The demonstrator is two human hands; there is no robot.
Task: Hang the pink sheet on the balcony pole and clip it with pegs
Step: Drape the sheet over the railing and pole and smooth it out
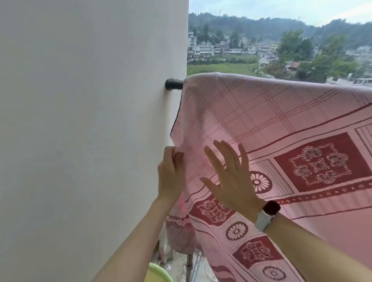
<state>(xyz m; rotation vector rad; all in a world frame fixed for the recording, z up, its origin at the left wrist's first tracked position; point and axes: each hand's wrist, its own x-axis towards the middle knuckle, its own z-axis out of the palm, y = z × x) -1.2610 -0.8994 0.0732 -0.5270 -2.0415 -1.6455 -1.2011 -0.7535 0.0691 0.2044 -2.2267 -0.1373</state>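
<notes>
The pink sheet (pixel 267 123) with dark red floral squares is draped over the balcony pole (pixel 174 84), whose black end fitting meets the white wall. The sheet hides the rest of the pole. My left hand (pixel 170 172) pinches the sheet's left edge beside the wall, below the pole. My right hand (pixel 230 177) is spread flat with fingers apart, against or just in front of the sheet, a dark watch on its wrist. No pegs are visible.
A white wall (pixel 81 125) fills the left half. A light green basin (pixel 157 278) sits low near my left forearm. A thin metal post (pixel 188 271) stands on the balcony floor below the sheet. Houses, trees and hills lie beyond.
</notes>
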